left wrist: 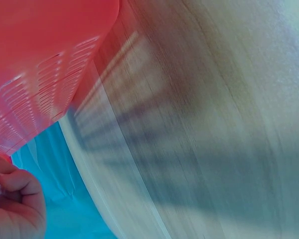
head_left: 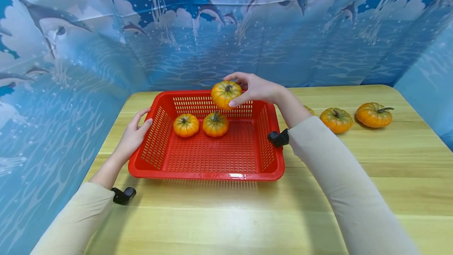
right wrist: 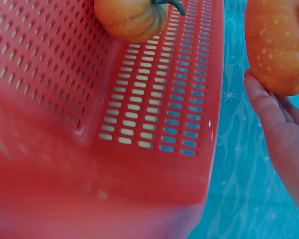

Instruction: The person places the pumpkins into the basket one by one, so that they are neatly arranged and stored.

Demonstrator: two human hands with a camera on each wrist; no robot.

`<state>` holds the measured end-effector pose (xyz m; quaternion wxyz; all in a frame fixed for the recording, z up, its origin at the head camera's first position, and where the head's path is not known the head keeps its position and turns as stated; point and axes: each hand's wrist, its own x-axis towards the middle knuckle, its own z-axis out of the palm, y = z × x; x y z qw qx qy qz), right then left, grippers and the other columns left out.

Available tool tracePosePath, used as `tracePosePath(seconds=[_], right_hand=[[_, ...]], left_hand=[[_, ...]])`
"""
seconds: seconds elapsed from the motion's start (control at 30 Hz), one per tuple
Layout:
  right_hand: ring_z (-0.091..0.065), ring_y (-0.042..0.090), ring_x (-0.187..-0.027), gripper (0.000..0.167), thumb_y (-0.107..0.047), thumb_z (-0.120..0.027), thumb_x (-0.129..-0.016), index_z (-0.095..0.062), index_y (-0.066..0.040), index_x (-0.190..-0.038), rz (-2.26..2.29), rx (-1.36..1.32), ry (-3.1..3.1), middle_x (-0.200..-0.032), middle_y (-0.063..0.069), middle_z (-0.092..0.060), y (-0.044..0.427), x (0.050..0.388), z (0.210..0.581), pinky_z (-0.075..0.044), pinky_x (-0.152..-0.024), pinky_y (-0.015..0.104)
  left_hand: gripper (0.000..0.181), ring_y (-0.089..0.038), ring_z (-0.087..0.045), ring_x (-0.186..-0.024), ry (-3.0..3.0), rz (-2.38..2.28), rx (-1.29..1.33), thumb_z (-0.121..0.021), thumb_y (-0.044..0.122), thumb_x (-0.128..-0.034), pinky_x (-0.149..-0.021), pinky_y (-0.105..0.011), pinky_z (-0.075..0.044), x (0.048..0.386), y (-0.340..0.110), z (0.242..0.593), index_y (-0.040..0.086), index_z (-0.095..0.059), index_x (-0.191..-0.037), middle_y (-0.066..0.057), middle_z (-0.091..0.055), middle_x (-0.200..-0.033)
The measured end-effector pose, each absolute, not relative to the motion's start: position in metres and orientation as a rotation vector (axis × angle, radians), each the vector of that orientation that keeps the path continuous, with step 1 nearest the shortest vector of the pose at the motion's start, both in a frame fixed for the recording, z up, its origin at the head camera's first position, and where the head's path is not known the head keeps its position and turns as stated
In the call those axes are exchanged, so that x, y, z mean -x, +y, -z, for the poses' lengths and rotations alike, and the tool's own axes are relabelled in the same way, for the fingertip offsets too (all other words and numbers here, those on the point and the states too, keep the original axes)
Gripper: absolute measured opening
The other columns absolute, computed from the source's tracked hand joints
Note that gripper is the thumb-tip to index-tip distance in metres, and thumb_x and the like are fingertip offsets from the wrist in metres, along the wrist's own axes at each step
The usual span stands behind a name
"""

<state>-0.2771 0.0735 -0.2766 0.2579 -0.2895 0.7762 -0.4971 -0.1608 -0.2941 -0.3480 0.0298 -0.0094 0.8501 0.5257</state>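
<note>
On the left, the left hand (head_left: pixel 136 132) holds the left rim of the red basket (head_left: pixel 205 175). Its fingers are bent at the rim, perhaps to keep the basket still; how hard they squeeze, one cannot tell. Inside, toward the far left, sit two small pumpkins, one (head_left: pixel 185 125) by the left wall and one (head_left: pixel 215 124) just beside it. The flat floor and tall walls should stop them rolling off.

The right hand (head_left: pixel 256 88) has a third pumpkin (head_left: pixel 224 96) up in the air by the far rim. Thumb and fingers open only as wide as the fruit, curled round its sides, likely because it is round and could slip.

On the right, three more pumpkins rest on the table (head_left: pixel 400 176): one (head_left: pixel 309 110) mostly hidden behind the arm, one (head_left: pixel 336 121) in the middle, one (head_left: pixel 374 115) farthest right.
</note>
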Motion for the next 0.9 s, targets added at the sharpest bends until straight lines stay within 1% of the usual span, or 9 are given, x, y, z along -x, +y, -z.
tracePosePath(seconds=[0.23,0.43,0.6,0.9], right_hand=[[-0.047,0.027,-0.11,0.069,-0.012,-0.074,-0.08,-0.037,-0.016,-0.139,1.374,0.711,2.095,-0.125,0.012,-0.043,0.07,0.278,0.285,-0.045,-0.091,0.041],[-0.046,0.028,-0.109,0.07,-0.009,-0.073,-0.08,-0.036,-0.014,-0.139,1.343,0.677,2.092,-0.123,0.015,-0.043,0.069,0.281,0.294,-0.044,-0.092,0.041],[-0.044,0.027,-0.114,0.071,-0.011,-0.074,-0.08,-0.035,-0.013,-0.139,1.268,0.665,2.108,-0.128,0.013,-0.042,0.069,0.281,0.298,-0.043,-0.094,0.04],[-0.034,0.029,-0.122,0.071,-0.019,-0.077,-0.078,-0.038,-0.012,-0.137,1.084,0.656,2.192,-0.136,0.013,-0.034,0.073,0.284,0.303,-0.038,-0.1,0.044]], left_hand=[[0.058,-0.019,-0.066,-0.074,2.635,-1.598,0.045,-0.04,0.04,-0.099,-0.063,-0.035,-0.056,0.161,-0.294,0.348,0.023,-0.017,-0.15,-0.027,-0.053,-0.111],[0.057,-0.02,-0.066,-0.074,2.63,-1.606,0.043,-0.04,0.039,-0.0992,-0.063,-0.035,-0.056,0.161,-0.293,0.348,0.023,-0.017,-0.15,-0.027,-0.053,-0.11],[0.057,-0.02,-0.066,-0.074,2.626,-1.613,0.043,-0.039,0.038,-0.0995,-0.063,-0.036,-0.056,0.162,-0.293,0.348,0.023,-0.017,-0.15,-0.028,-0.053,-0.111],[0.058,-0.02,-0.066,-0.074,2.617,-1.622,0.036,-0.04,0.038,-0.0994,-0.062,-0.036,-0.056,0.162,-0.294,0.348,0.023,-0.016,-0.15,-0.028,-0.053,-0.11]])
